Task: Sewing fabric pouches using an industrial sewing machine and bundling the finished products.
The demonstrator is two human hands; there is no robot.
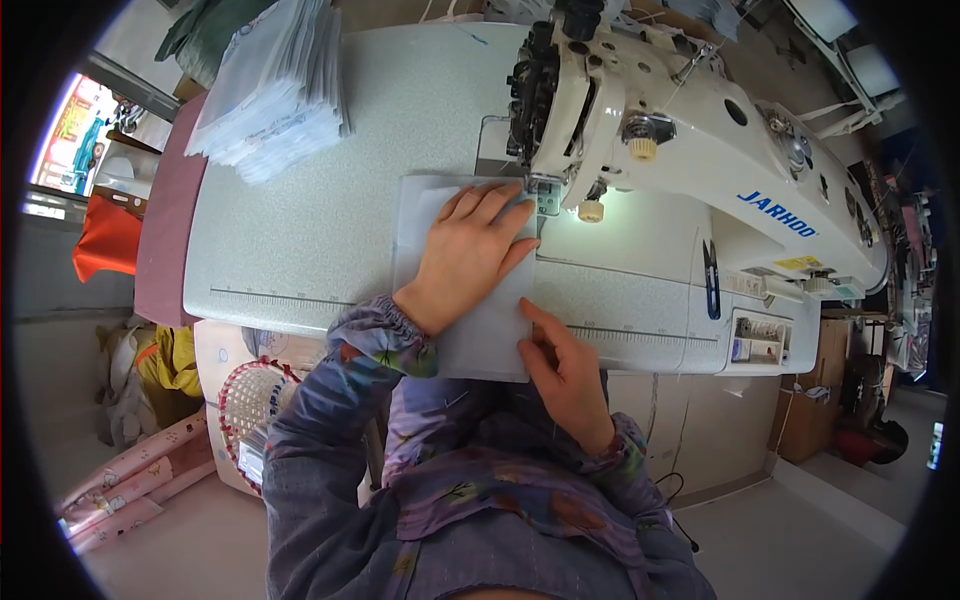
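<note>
A thin, pale blue-white rectangular sheet (480, 335), perhaps fabric, lies on the sewing machine table, its front end hanging over the near edge. My left hand (465, 252) rests flat on its upper part, fingers stretched toward the presser foot (543, 196). The sheet's far right corner is right beside that foot. Lower down, my right hand (570, 375) has its fingers curled at the sheet's right edge, with thumb and forefinger on it. The white sewing machine (690, 125) stands at the right, its lamp lighting the bed next to the needle area.
A tall stack of similar pale sheets (275, 95) stands at the far left of the table (270, 250). Black thread snips (711, 280) lie under the machine arm, near a small inset tray (757, 338). A red-rimmed basket (255, 400) is below the table's left front edge.
</note>
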